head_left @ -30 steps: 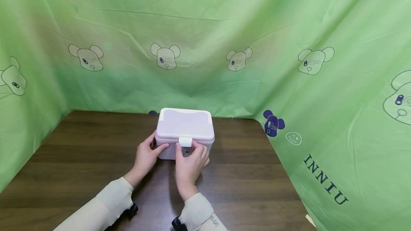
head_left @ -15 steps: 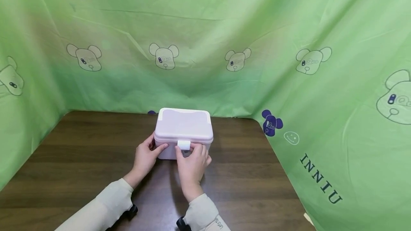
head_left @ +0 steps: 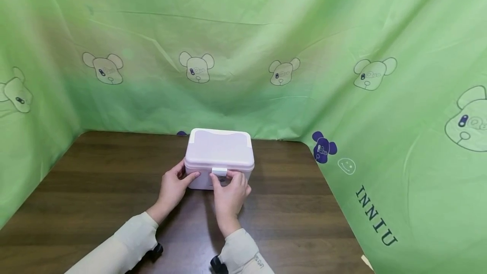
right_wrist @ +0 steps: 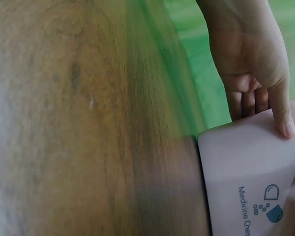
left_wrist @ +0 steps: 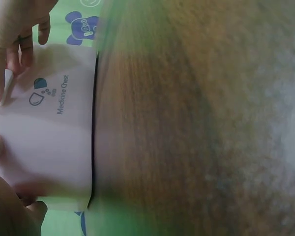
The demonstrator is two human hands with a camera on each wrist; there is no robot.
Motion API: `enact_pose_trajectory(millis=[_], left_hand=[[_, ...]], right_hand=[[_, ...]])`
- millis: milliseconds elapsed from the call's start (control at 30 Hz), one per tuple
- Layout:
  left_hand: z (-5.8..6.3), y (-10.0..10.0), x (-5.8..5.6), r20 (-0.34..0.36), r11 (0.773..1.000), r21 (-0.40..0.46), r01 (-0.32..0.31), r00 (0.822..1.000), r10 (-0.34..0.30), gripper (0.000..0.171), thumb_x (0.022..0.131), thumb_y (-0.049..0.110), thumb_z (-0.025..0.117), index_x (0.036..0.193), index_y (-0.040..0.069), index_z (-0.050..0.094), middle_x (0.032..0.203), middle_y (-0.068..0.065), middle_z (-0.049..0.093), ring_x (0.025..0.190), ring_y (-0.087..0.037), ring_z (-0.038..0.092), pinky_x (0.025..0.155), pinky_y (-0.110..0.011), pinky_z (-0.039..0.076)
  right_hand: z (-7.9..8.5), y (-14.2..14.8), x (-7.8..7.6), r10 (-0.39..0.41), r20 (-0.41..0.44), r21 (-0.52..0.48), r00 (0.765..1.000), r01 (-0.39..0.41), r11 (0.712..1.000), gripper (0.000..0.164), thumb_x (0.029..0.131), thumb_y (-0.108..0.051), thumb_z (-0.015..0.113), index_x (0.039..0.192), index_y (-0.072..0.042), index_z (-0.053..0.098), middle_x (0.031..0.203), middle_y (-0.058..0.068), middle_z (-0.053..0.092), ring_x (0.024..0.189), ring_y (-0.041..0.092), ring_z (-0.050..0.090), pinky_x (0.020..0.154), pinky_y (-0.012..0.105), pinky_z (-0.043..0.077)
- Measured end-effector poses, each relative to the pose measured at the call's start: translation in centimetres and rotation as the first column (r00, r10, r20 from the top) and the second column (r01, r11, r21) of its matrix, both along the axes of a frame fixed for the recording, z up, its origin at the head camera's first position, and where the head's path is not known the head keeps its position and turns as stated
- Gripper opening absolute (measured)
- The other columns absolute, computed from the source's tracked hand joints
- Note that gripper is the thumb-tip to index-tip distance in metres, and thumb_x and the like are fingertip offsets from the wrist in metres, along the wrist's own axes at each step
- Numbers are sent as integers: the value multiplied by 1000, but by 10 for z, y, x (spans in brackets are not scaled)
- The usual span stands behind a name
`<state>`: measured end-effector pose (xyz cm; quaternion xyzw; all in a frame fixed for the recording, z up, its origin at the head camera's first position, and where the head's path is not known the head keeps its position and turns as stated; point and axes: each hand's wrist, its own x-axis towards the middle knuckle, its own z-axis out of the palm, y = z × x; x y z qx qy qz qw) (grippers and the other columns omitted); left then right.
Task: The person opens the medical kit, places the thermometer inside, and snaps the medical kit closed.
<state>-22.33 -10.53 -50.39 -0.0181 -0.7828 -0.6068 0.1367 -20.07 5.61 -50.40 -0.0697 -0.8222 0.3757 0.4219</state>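
A pale pink medicine box [head_left: 220, 149] with its lid down stands near the back of the table. Its front carries the print "Medicine Chest" [left_wrist: 62, 94] and a capsule picture. My left hand [head_left: 172, 187] grips the box's left front corner, thumb on the front face and fingers round the side. At the front middle, my right hand [head_left: 229, 198] holds the white latch [head_left: 219, 171] with its thumb and index finger. In the left wrist view, the latch's white edge [left_wrist: 7, 86] shows beside the right thumb. The right hand's other fingers are bent near the box front.
The brown wooden table [head_left: 296, 223] bears the box. A green cloth [head_left: 243, 24] with bear-head drawings hangs behind and along both sides. A small pale piece [head_left: 367, 261] lies at the table's right front edge.
The latch flap has swung downward and looks flatter against the box front. My right hand has shifted slightly right and down with it. Box and left hand stay in place.
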Motion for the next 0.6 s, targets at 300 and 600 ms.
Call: enact_pose_trajectory(millis=[300,600], left_hand=[[-2,-2,0,20,999,-29,19,1000,-18,74,86,31,85,148,7,54,143,-14,61,130,-28,61,104,-44,53],[5,-6,-1,8,996,-62,60,998,-60,67,85,27,86,141,2,61,134,-18,67,127,-31,63,105,-47,53]], right_hand=[[2,4,5,71,24,-63,997,-70,996,45,71,-30,95,98,-12,65,91,2,63,90,21,61,90,40,38],[26,30,22,355,182,-153,917,-330,931,34,83,-20,85,109,-8,67,102,6,66,89,24,65,81,40,56]])
